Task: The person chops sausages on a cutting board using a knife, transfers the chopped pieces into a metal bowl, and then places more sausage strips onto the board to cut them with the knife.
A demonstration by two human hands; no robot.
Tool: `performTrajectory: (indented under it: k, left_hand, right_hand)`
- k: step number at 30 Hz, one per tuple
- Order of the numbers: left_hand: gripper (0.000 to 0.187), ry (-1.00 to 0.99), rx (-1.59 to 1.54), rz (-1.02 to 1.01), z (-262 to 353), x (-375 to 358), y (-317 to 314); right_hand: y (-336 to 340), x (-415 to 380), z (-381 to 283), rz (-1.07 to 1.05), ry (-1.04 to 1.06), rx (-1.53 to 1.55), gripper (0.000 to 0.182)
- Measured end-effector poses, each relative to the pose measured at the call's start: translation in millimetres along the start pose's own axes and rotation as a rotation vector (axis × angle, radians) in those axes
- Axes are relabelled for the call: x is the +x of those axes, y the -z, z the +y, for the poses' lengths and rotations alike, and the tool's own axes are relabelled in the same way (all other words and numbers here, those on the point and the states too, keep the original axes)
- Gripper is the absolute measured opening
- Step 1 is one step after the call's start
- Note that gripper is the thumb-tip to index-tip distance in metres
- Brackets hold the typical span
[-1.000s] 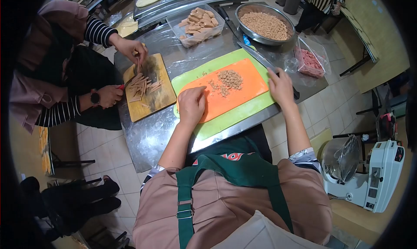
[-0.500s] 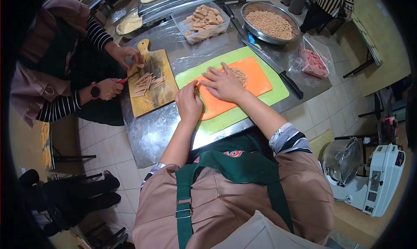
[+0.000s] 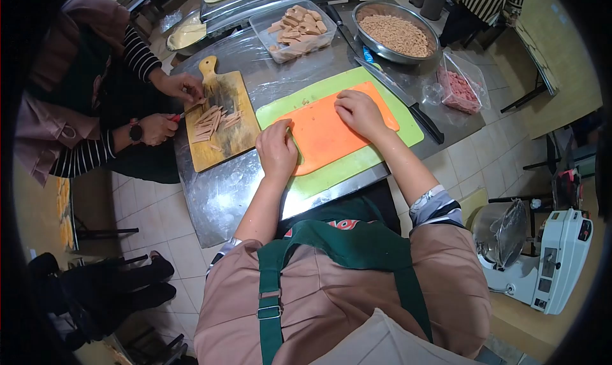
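My left hand (image 3: pixel 276 150) grips the left edge of an orange cutting board (image 3: pixel 319 135), its fingers curled at the rim. That board lies on a larger green cutting board (image 3: pixel 335 182). On the upper right of the orange board, my right hand (image 3: pixel 362 115) rests with fingers bent inward. What lies beneath its palm is hidden. A few small crumbs (image 3: pixel 306 102) sit on the green board near the orange board's far edge.
To the left, a co-worker's hand (image 3: pixel 158 128) holds a red-handled knife over sausage strips (image 3: pixel 210 121) on a wooden board (image 3: pixel 236 88). Behind are a tub (image 3: pixel 280 51) of sausage pieces and a steel bowl (image 3: pixel 428 58) of chopped bits. A large knife (image 3: pixel 395 88) lies along the right.
My right hand has moved right across the orange board and its fingers have curled. The chopped pieces seen beside it are out of sight. My left hand has stayed at the board's edge.
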State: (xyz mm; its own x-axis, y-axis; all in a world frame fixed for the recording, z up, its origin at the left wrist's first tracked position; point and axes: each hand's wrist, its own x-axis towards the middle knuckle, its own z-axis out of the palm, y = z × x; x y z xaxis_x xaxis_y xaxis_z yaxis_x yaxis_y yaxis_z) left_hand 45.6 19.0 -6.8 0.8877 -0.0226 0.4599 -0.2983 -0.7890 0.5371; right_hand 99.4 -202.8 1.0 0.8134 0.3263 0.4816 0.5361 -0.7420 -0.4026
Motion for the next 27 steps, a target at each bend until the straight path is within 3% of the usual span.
performTrajectory:
  k: [7,9,11,13,16,18,21,24,27]
  left_hand:
    - [0.036,-0.032,0.135,0.081,-11.1,-0.2,13.5]
    - [0.041,0.117,0.119,-0.053,-19.5,0.0,25.7]
    - [0.04,0.12,0.149,-0.067,-20.3,0.1,37.3]
    - [0.038,0.32,0.095,-0.305,-9.6,2.6,51.5]
    - [0.036,0.311,0.135,-0.298,-2.7,-3.3,49.4]
    - [0.036,0.302,0.137,-0.285,-0.3,-4.0,49.7]
    - [0.036,0.28,0.132,-0.24,-3.8,-6.1,47.9]
    - [0.036,0.255,0.1,-0.189,-9.9,-7.8,43.7]
    - [0.035,0.313,0.008,-0.18,-11.9,-6.7,42.8]
  right_hand:
    - [22.6,-2.8,29.0,0.144,-0.342,0.466,0.015]
    - [31.5,-8.6,36.0,0.172,-0.366,0.512,0.015]
    - [40.8,-14.5,39.0,0.175,-0.45,0.397,0.015]
    - [42.4,-20.4,40.8,0.172,-0.448,0.389,0.015]
    - [41.2,-27.4,35.7,0.171,-0.527,0.395,0.017]
    - [38.6,-28.2,29.8,0.143,-0.588,0.583,0.019]
    - [40.9,-29.5,31.0,0.159,-0.461,0.353,0.021]
    - [42.7,-33.9,31.6,0.116,-0.575,0.13,0.026]
    - [30.9,-42.7,39.6,0.062,-0.542,0.07,0.037]
